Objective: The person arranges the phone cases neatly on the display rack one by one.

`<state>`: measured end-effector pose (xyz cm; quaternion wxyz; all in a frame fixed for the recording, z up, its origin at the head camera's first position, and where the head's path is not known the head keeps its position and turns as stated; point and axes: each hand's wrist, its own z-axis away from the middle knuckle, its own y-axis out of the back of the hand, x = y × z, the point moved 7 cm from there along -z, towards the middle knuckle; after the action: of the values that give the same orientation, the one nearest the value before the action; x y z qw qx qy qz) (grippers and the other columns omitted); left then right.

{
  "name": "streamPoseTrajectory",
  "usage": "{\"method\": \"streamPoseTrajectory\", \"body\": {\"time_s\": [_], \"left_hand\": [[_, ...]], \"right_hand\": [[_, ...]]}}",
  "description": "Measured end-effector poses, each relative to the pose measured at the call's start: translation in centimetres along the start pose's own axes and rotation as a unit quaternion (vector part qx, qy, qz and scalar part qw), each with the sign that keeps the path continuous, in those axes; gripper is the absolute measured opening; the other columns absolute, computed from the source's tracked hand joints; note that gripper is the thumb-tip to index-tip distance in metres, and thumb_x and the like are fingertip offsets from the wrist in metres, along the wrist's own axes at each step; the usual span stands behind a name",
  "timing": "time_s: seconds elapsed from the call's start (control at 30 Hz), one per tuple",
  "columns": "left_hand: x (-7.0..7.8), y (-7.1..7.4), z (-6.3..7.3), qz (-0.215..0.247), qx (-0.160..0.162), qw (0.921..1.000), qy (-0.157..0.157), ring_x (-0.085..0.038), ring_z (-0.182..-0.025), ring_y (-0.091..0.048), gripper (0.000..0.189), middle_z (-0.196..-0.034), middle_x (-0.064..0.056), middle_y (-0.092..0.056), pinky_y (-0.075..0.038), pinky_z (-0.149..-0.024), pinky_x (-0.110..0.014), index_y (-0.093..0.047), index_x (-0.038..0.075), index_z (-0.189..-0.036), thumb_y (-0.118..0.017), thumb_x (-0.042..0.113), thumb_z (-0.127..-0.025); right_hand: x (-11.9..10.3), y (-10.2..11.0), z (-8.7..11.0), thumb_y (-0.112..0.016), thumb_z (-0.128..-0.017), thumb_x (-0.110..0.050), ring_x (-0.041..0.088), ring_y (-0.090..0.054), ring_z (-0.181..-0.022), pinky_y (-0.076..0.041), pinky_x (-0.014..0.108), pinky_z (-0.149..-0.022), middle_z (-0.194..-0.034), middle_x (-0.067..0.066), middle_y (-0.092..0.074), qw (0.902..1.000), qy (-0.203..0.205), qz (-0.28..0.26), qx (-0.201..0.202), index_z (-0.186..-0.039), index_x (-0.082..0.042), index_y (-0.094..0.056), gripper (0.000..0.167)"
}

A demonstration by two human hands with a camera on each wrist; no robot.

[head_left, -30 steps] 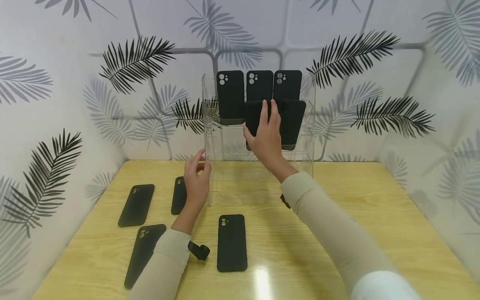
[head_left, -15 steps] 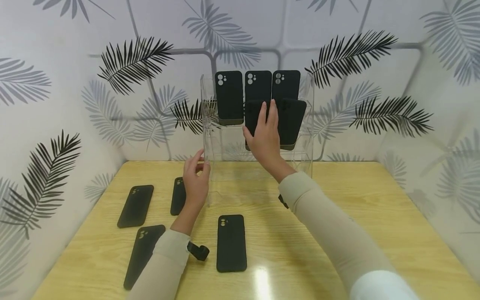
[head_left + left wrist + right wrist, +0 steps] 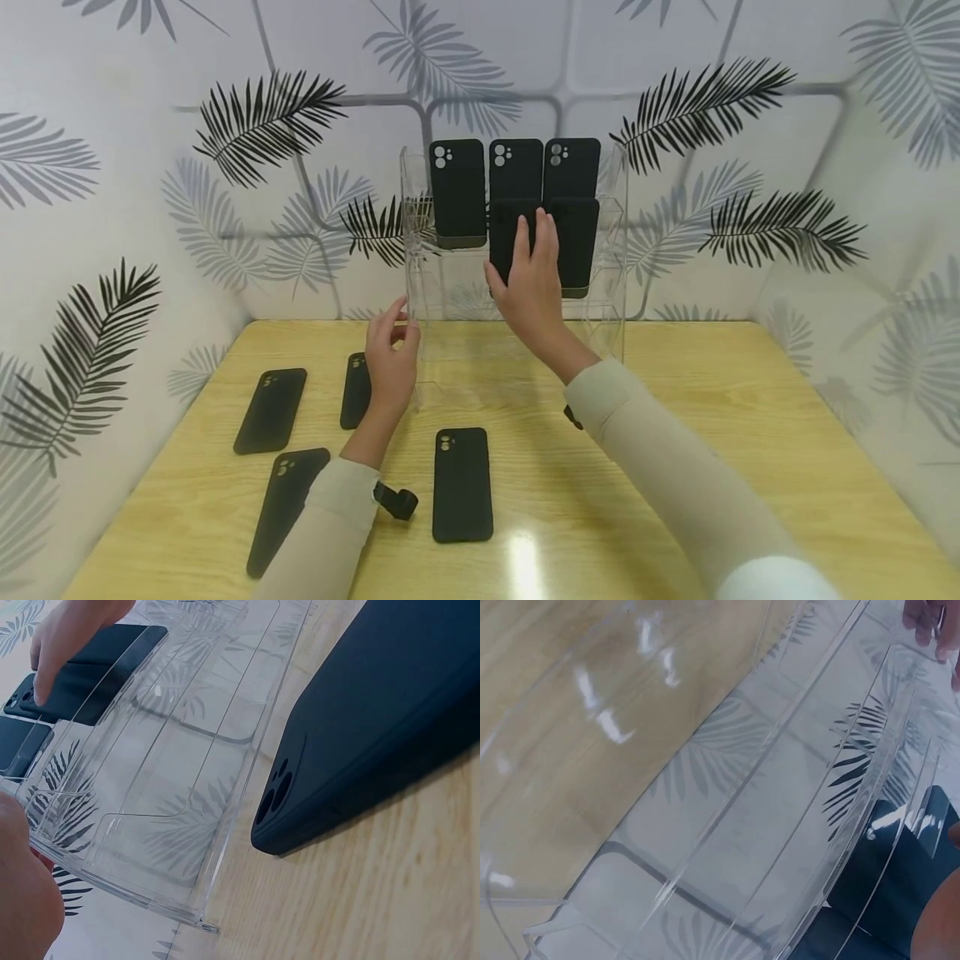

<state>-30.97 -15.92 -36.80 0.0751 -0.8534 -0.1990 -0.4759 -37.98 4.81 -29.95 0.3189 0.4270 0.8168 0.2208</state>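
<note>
A clear acrylic display rack (image 3: 517,307) stands upright at the back of the table. My left hand (image 3: 393,358) grips the rack's left side edge; in the left wrist view part of that hand (image 3: 26,892) shows at the edge. On the rack's second tier stand two black phone cases side by side, a left one (image 3: 505,250) and a right one (image 3: 581,242). My right hand (image 3: 534,292) rests over them with its fingers straight against their faces, the thumb at the left case's outer edge. Behind, on the top tier, are three more black phone cases (image 3: 459,187).
Several black phone cases lie on the wooden table (image 3: 712,433): one in front of the rack (image 3: 462,483), others to the left, partly behind my left arm. One case (image 3: 375,712) is close beside the left wrist camera. A patterned wall (image 3: 315,183) stands behind the rack.
The right case on the second tier has gone from tilted to upright. My right fingers have shifted slightly down and right over the cases. The left hand stays at the rack's side.
</note>
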Motion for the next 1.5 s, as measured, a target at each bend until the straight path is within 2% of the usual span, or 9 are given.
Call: {"method": "streamPoseTrajectory", "body": {"time_s": [0.17, 0.47, 0.67, 0.8, 0.97, 1.1, 1.3, 1.5], "left_hand": [[0.0, 0.0, 0.0, -0.002, 0.0, 1.0, -0.005, -0.029, -0.092, -0.061, 0.04, -0.114, -0.025, -0.055, -0.045, -0.082, -0.017, -0.058, -0.003, -0.138, -0.055, -0.003, -0.099], [-0.1, 0.0, -0.1, 0.001, 0.001, 1.0, -0.005, -0.037, -0.094, -0.061, 0.039, -0.113, -0.027, -0.054, -0.045, -0.083, -0.018, -0.058, -0.005, -0.137, -0.055, -0.005, -0.098], [-0.3, 0.1, -0.1, 0.005, 0.004, 1.0, -0.002, -0.037, -0.094, -0.061, 0.039, -0.114, -0.027, -0.054, -0.044, -0.081, -0.014, -0.058, -0.004, -0.137, -0.056, -0.003, -0.098], [-0.2, 0.0, -0.1, 0.003, 0.006, 1.0, -0.004, -0.04, -0.096, -0.062, 0.039, -0.114, -0.029, -0.054, -0.042, -0.081, -0.013, -0.058, -0.005, -0.137, -0.056, -0.003, -0.098], [0.0, 0.0, -0.1, -0.003, 0.008, 0.9999, -0.006, -0.042, -0.097, -0.062, 0.039, -0.114, -0.03, -0.054, -0.042, -0.081, -0.014, -0.059, -0.004, -0.137, -0.056, -0.004, -0.098], [0.2, -0.1, 0.0, -0.004, 0.007, 0.9999, -0.007, -0.042, -0.097, -0.062, 0.039, -0.114, -0.031, -0.054, -0.043, -0.082, -0.019, -0.058, -0.005, -0.137, -0.056, -0.004, -0.098], [0.2, 0.0, -0.1, -0.003, 0.003, 1.0, -0.007, -0.041, -0.098, -0.062, 0.04, -0.114, -0.029, -0.054, -0.044, -0.082, -0.018, -0.058, -0.003, -0.138, -0.056, -0.003, -0.098], [0.2, 0.0, 0.0, -0.003, 0.003, 1.0, -0.002, -0.042, -0.098, -0.062, 0.039, -0.115, -0.029, -0.054, -0.043, -0.082, -0.017, -0.059, -0.003, -0.138, -0.056, -0.003, -0.099]], "right_hand": [[-0.3, 0.6, 1.9, -0.062, -0.099, -0.038, 0.036, -0.018, -0.152, -0.028, 0.048, -0.121, -0.164, 0.021, -0.016, 0.9997, 0.004, -0.019, -0.013, -0.157, 0.0, -0.027, 0.077], [-1.3, 0.9, 6.6, -0.067, -0.096, -0.036, 0.039, -0.023, -0.149, -0.034, 0.053, -0.116, -0.162, 0.022, -0.022, 0.9952, -0.005, -0.054, -0.082, -0.155, 0.001, -0.032, 0.078], [-1.9, 0.4, 10.2, -0.066, -0.096, -0.04, 0.039, -0.023, -0.148, -0.037, 0.056, -0.113, -0.161, 0.02, -0.022, 0.9856, -0.012, -0.086, -0.145, -0.154, 0.001, -0.032, 0.079], [-2.5, -0.2, 12.6, -0.067, -0.096, -0.041, 0.039, -0.024, -0.148, -0.04, 0.055, -0.111, -0.161, 0.019, -0.022, 0.9748, -0.023, -0.104, -0.196, -0.154, 0.002, -0.032, 0.08], [-3.6, -1.1, 15.3, -0.069, -0.095, -0.042, 0.041, -0.026, -0.148, -0.038, 0.056, -0.112, -0.16, 0.022, -0.025, 0.9592, -0.03, -0.118, -0.255, -0.155, 0.0, -0.033, 0.082], [-4.5, -2.0, 17.2, -0.067, -0.095, -0.046, 0.041, -0.025, -0.149, -0.038, 0.057, -0.112, -0.162, 0.021, -0.024, 0.9425, -0.044, -0.133, -0.304, -0.157, -0.002, -0.031, 0.084], [-5.4, -3.5, 19.2, -0.064, -0.094, -0.053, 0.039, -0.022, -0.151, -0.038, 0.056, -0.112, -0.164, 0.018, -0.022, 0.92, -0.07, -0.149, -0.356, -0.159, -0.005, -0.028, 0.088], [-5.9, -4.8, 20.9, -0.062, -0.093, -0.058, 0.041, -0.022, -0.15, -0.037, 0.057, -0.112, -0.164, 0.021, -0.02, 0.897, -0.089, -0.15, -0.406, -0.158, -0.004, -0.028, 0.091]]}}
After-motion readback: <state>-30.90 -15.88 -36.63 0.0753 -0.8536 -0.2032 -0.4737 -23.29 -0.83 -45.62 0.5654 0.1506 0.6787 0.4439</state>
